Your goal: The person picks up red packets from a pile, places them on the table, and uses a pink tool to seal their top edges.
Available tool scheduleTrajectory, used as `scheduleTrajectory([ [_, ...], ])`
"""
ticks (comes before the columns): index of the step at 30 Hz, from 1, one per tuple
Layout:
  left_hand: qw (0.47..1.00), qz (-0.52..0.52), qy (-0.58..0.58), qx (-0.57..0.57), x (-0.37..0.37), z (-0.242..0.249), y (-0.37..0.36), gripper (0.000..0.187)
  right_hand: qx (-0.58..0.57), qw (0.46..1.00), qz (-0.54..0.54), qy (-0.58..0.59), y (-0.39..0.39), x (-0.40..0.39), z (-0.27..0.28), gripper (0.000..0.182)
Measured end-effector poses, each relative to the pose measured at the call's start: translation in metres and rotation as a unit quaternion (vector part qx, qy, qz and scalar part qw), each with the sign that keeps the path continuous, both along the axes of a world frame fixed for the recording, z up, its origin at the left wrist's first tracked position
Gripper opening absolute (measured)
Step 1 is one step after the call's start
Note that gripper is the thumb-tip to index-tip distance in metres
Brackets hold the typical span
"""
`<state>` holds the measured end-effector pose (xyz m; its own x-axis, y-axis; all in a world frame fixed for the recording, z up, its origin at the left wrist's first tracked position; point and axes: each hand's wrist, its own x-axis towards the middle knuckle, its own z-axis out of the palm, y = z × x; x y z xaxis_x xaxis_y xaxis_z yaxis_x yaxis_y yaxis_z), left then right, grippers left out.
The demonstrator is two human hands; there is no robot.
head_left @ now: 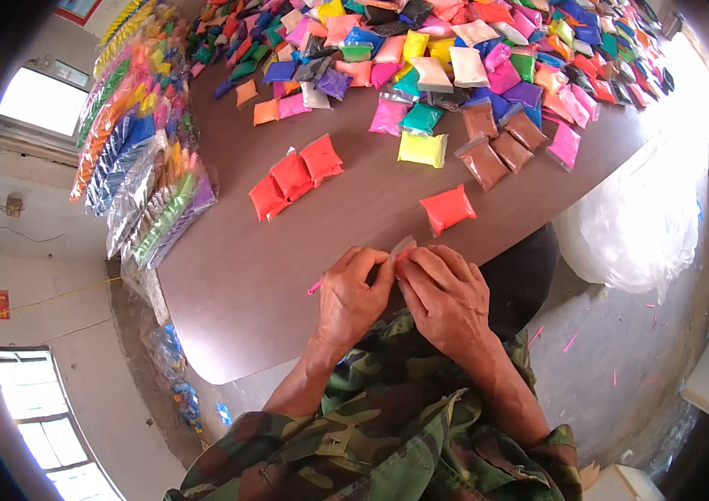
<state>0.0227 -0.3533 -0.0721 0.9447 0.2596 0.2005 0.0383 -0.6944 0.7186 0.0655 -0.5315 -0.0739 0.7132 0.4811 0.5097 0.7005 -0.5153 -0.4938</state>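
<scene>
At the near edge of the table, my left hand point(353, 294) and my right hand point(445, 292) meet with fingers pinched on a small clear plastic packet point(405, 245) with some red or pink showing. My fingers cover most of it. A thin pink stick point(314, 286) pokes out beside my left hand; whether that hand grips it is hidden. Just beyond my right hand lies a red packet point(448, 209). Farther left, three red packets point(292, 175) sit side by side in a row.
A big heap of many-coloured packets point(455, 67) covers the table's far side. Brown packets point(496, 152) and a yellow packet point(423, 149) lie at its front. Bagged coloured goods point(141, 142) are stacked left. A translucent plastic bag point(634, 221) bulges at the right edge.
</scene>
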Motion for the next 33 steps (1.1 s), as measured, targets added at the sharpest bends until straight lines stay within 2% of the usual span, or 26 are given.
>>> scheduleTrajectory([
  [7, 0.996, 0.044, -0.02, 0.081, -0.01, 0.018, 0.026, 0.011, -0.034, 0.999, 0.006, 0.004, 0.003, 0.002, 0.005, 0.026],
  [11, 0.979, 0.002, 0.032, 0.203, -0.023, 0.027, 0.045, 0.015, -0.044, 0.999, 0.018, 0.018, 0.003, 0.005, 0.01, 0.03],
  [14, 0.979, -0.013, 0.096, 0.182, -0.03, 0.025, 0.056, 0.015, -0.049, 0.997, 0.032, 0.048, 0.001, 0.004, 0.018, 0.037],
  [17, 0.969, -0.043, 0.072, 0.234, -0.028, 0.024, 0.055, 0.014, -0.048, 0.997, 0.035, 0.057, 0.001, 0.003, 0.016, 0.043],
  [26, 0.983, -0.055, 0.045, 0.172, -0.036, 0.017, 0.048, 0.012, -0.019, 0.998, 0.004, 0.056, 0.002, -0.001, 0.011, 0.045],
  [33, 0.983, -0.059, 0.024, 0.171, -0.039, 0.017, 0.048, 0.014, -0.05, 0.997, 0.012, 0.063, 0.002, -0.002, 0.015, 0.043],
])
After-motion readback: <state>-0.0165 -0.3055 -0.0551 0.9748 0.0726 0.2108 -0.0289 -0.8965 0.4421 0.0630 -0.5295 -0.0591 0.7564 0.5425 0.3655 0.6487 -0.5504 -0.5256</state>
